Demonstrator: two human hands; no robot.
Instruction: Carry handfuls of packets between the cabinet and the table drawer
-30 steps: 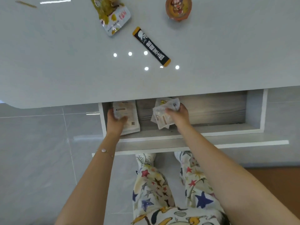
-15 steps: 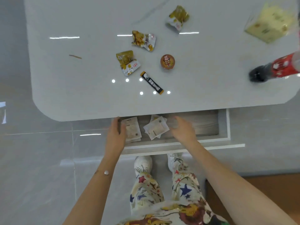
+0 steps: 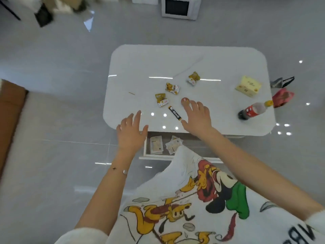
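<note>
Fingers of the right hand were spread out flat over the white table, holding nothing. The black stick packet lay on the table just beside that hand, at about nine o'clock from the palm. Its long side ran from ten o'clock to four o'clock, and its near yellow end was just beside the thumb; I could not tell if they touched. The small round cup sat just past the fingertips, at about eleven o'clock from the hand.

The left hand was open too, with straight fingers over the near left edge of the table. It held nothing. The stick packet lay at about two o'clock from it, farther off, so the right hand was the nearer one.

Three yellow snack bags lay beyond the stick packet, toward twelve o'clock. A cola bottle lay on its side at the right end, near a yellow box.

Under the table edge the open drawer showed some pale packets. The right arm and the cartoon shirt hid the rest of it. The words on the packets were too small to read.
</note>
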